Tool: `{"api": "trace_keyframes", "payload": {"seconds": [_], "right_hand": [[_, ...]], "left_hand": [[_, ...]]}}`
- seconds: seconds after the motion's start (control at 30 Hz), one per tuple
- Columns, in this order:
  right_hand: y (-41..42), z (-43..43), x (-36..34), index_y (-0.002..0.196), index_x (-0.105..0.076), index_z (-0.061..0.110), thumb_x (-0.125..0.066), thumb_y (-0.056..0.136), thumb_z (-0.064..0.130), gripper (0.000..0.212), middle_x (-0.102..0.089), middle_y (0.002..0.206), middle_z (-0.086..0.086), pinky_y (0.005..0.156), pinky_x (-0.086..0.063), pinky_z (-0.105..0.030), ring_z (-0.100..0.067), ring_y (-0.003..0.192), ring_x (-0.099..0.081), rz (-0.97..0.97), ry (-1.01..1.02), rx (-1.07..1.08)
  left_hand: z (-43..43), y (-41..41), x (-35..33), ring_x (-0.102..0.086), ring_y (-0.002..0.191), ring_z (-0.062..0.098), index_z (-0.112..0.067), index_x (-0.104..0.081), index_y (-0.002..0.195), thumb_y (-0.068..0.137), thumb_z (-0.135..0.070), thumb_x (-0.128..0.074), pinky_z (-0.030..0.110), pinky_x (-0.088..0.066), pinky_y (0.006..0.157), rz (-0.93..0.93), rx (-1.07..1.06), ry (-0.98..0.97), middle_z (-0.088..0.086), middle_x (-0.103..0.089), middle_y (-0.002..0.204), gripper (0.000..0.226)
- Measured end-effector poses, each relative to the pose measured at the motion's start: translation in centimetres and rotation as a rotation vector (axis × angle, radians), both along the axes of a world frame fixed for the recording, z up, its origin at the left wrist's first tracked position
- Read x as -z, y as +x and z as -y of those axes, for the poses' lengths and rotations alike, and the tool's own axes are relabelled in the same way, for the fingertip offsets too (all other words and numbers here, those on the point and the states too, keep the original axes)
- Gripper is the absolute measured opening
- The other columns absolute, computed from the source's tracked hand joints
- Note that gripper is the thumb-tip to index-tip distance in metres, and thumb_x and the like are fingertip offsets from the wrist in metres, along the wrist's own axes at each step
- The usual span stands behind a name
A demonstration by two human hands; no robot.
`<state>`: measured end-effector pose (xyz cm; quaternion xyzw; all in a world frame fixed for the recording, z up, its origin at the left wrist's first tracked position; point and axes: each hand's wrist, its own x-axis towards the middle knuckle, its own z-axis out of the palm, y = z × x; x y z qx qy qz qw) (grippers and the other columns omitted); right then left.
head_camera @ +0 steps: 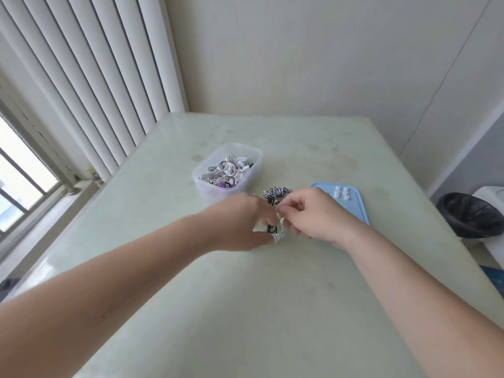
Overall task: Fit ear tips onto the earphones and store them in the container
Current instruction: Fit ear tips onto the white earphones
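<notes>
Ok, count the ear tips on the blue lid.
6 ear tips, in two columns of three at the far end of the lid; the right hand may hide more.

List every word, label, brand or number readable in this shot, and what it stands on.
None: no text reads anywhere.
The clear container, blue lid and table show no print.
The earphones held by the left hand and right hand are too small and blurred to tell.

Both hands on white earphones

Both forearms bare to frame edge; L hand & R hand bare too.
</notes>
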<state>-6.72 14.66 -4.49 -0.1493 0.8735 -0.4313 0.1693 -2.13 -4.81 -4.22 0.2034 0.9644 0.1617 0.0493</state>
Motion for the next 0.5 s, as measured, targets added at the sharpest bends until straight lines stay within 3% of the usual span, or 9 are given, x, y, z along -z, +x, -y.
{"api": "trace_keyframes", "payload": {"seconds": [0.13, 0.3, 0.4, 0.5], "right_hand": [[2.4, -2.5, 0.6, 0.099, -0.072, 0.029, -0.054, 0.103, 0.017, 0.022, -0.075, 0.091, 0.004, 0.055, -0.042, -0.016, -0.009, 0.072, -0.067, 0.006, 0.01, 0.049], [4.5, -5.3, 1.3, 0.113, -0.071, 0.02, -0.061, 0.099, 0.011, 0.019, -0.074, 0.1, -0.003, 0.06, -0.053, -0.033, -0.012, 0.074, -0.068, 0.093, -0.191, 0.147], [4.6, -6.0, 1.2, 0.128, -0.066, 0.027, -0.075, 0.09, 0.014, 0.041, -0.069, 0.12, 0.007, 0.087, -0.061, -0.041, -0.015, 0.093, -0.072, 0.104, -0.313, 0.191], [4.6, -6.2, 0.4, 0.127, -0.064, 0.033, -0.078, 0.088, 0.007, 0.049, -0.065, 0.132, 0.003, 0.1, -0.056, -0.044, -0.015, 0.105, -0.071, 0.2, -0.516, 0.111]], "left_hand": [[-1.7, 0.0, 2.7, -0.064, 0.098, 0.026, -0.022, -0.069, 0.117, 0.091, -0.026, -0.073, 0.04, -0.053, 0.082, -0.048, 0.029, -0.085, -0.001, -0.07, 0.106, 0.027], [-2.5, -0.2, 0.4, -0.064, 0.092, 0.019, -0.022, -0.071, 0.116, 0.094, -0.014, -0.058, 0.027, -0.044, 0.072, -0.066, -0.067, 0.034, -0.005, -0.067, 0.101, 0.027], [-3.2, -0.3, -2.6, -0.066, 0.077, 0.006, -0.03, -0.07, 0.121, 0.098, -0.015, -0.057, 0.018, -0.049, 0.07, 0.097, -0.188, 0.329, -0.013, -0.071, 0.088, 0.03], [-3.7, 0.0, -4.6, -0.074, 0.084, 0.022, -0.029, -0.069, 0.124, 0.101, -0.009, -0.051, 0.032, -0.06, 0.078, 0.376, -0.253, 0.719, 0.008, -0.077, 0.097, 0.036]]}}
